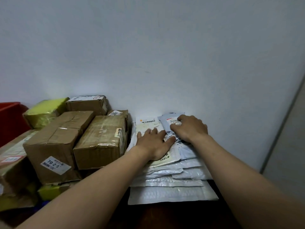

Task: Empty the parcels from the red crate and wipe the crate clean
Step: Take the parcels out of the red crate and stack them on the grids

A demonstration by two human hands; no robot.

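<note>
A stack of flat white and grey mailer parcels point(171, 184) lies against the wall on a dark surface. My left hand point(154, 142) lies flat with straight fingers on top of the stack. My right hand point(189, 128) has its fingers curled over a small grey labelled pouch point(166, 123) at the top of the stack, by the wall. The red crate point(9, 119) shows only as a corner at the far left, behind the boxes; its inside is hidden.
Several taped cardboard boxes point(100, 139) are piled left of the mailers, with yellow-wrapped parcels point(44, 113) among them. A pale wall stands right behind everything. A grey vertical edge point(280, 126) runs down at the right. The dark surface point(165, 215) shows in front of the stack.
</note>
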